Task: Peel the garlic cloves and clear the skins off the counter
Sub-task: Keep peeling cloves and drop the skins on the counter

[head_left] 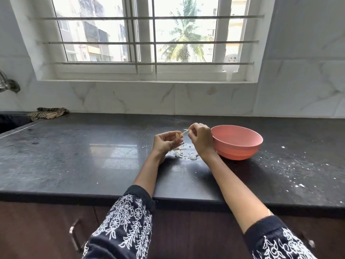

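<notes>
The dark worktop (pixel 93 156) carries everything here, and its polished surface is the first source of trouble: papery skins slide on it readily, and any draught or sweep of a forearm could scatter them toward the front edge and onto the floor. White specks are already strewn over its right side, so a careless clearing pass may leave fragments behind.

The pink bowl (pixel 240 144) is set just beside the right wrist, and no contents can be made out in it. It could be nudged or tipped if the right hand is drawn back sharply as the skin gives way.

The left hand (pixel 164 142) is curled around a garlic clove (pixel 177 135), which is pinched at the fingertips above the worktop. The right hand (pixel 200 137) is closed in a pinch on a strip of skin (pixel 185 131) that is stretched between the two hands. If the strip is pulled too fast it may tear short, leaving a remnant on the clove; if the left grip is slack, the clove may be flicked out and lost across the worktop.

The pile of skins (pixel 183 153) lies directly beneath the hands, and it could be fanned apart by a dropped clove.
</notes>
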Demonstrator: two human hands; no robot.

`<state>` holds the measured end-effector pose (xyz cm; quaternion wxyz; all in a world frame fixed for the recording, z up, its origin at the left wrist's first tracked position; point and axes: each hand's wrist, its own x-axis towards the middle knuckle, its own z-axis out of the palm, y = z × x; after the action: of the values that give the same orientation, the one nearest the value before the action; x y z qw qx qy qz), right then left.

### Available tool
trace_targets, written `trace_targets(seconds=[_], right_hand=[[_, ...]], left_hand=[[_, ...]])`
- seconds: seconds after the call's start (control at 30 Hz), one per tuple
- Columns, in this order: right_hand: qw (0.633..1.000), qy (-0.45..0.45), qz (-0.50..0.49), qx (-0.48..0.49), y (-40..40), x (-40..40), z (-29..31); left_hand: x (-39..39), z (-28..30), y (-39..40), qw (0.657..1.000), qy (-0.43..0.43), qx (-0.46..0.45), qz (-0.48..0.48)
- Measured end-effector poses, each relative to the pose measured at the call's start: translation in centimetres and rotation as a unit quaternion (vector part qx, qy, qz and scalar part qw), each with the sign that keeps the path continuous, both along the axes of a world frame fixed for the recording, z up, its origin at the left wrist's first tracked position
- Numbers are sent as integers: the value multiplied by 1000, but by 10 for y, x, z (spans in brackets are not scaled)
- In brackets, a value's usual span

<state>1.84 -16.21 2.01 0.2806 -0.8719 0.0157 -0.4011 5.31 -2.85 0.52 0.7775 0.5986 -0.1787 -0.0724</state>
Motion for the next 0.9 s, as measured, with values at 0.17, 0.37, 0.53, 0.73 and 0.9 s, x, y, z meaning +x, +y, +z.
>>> trace_targets(seconds=[0.17, 0.37, 0.53, 0.73, 0.9], right_hand=[[999, 22, 2, -26, 2, 0, -1], [998, 46, 4, -31, 3, -3, -1], [997, 66, -6, -30, 2, -4, 0], [998, 60, 18, -6, 5, -1, -3], [997, 72, 29, -3, 4, -3, -2]], left_hand=[[3, -1, 0, 998, -3, 10, 61], [4, 3, 2, 993, 22, -64, 92], [4, 6, 4, 984, 33, -116, 131], [4, 6, 3, 981, 50, -150, 116], [5, 7, 4, 982, 54, -148, 105]])
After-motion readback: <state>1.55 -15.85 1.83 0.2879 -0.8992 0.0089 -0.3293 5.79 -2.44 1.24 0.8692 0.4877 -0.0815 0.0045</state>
